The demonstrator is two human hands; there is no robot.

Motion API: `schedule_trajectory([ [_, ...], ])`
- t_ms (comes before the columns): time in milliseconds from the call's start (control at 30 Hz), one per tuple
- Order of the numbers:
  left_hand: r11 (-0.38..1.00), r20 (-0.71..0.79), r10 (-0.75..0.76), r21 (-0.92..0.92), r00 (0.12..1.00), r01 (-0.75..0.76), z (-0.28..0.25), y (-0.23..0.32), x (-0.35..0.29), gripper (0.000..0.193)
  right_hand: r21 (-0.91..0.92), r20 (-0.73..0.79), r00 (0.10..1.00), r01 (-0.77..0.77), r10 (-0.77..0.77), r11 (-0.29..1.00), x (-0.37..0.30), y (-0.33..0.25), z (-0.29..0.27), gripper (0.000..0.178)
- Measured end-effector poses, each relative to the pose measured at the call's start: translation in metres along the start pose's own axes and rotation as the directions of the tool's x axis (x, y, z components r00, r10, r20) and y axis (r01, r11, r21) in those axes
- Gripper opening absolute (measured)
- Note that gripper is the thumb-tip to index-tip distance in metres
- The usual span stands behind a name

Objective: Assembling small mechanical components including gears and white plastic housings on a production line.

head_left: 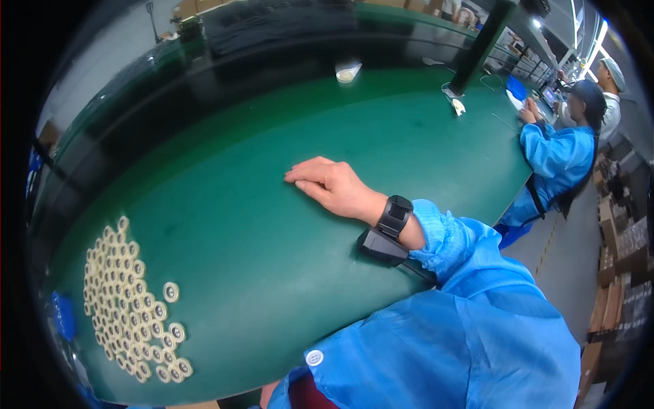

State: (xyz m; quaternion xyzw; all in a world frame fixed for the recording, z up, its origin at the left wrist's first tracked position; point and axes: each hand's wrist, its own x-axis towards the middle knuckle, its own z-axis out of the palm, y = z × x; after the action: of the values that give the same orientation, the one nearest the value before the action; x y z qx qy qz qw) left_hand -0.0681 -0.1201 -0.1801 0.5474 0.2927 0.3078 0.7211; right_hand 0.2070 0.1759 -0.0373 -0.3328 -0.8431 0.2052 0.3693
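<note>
My right hand (334, 187) reaches in from the right over the green tabletop (259, 252), palm down. Its fingers are stretched out leftward and lie close together, with the thumb on the near side; no object shows in it. At the left of the table, well apart from this hand, lie many small cream-coloured round parts (122, 279) with grey, ring-like centres. One such part (171, 292) sits a little to the right of the cluster. A sliver of skin at the lower edge may be my left hand (268, 393); no fingers show there.
A clear bag with something pale (347, 73) lies at the far side. A dark post (480, 51) rises at the far right, beside a small white-and-yellow item (458, 106). A co-worker in blue (562, 150) works at the right end. Cartons (613, 300) line the floor.
</note>
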Motion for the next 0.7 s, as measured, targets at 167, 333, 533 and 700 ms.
schedule_trajectory([
  [167, 0.999, 0.043, 0.002, 0.041, 0.999, -0.003, -0.018, -0.007, 0.029, 0.044, 0.034, 0.023, 1.000, -0.016, 0.015, 0.999, -0.001, 0.005, -0.005, 0.024],
  [333, 0.993, 0.105, -0.048, 0.111, 0.993, 0.037, -0.039, 0.004, 0.049, 0.043, -0.016, 0.087, 0.995, 0.039, -0.038, 0.999, -0.005, 0.011, -0.008, 0.028],
  [533, 0.986, 0.171, -0.077, 0.162, 0.982, 0.049, -0.024, 0.021, 0.086, 0.042, 0.012, 0.066, 0.990, 0.122, -0.122, 0.992, -0.012, -0.009, 0.005, 0.029],
  [700, 0.967, 0.195, -0.030, 0.254, 0.980, -0.020, -0.027, 0.021, 0.125, 0.041, 0.051, 0.128, 0.983, 0.123, -0.129, 0.991, -0.015, -0.011, 0.015, 0.029],
])
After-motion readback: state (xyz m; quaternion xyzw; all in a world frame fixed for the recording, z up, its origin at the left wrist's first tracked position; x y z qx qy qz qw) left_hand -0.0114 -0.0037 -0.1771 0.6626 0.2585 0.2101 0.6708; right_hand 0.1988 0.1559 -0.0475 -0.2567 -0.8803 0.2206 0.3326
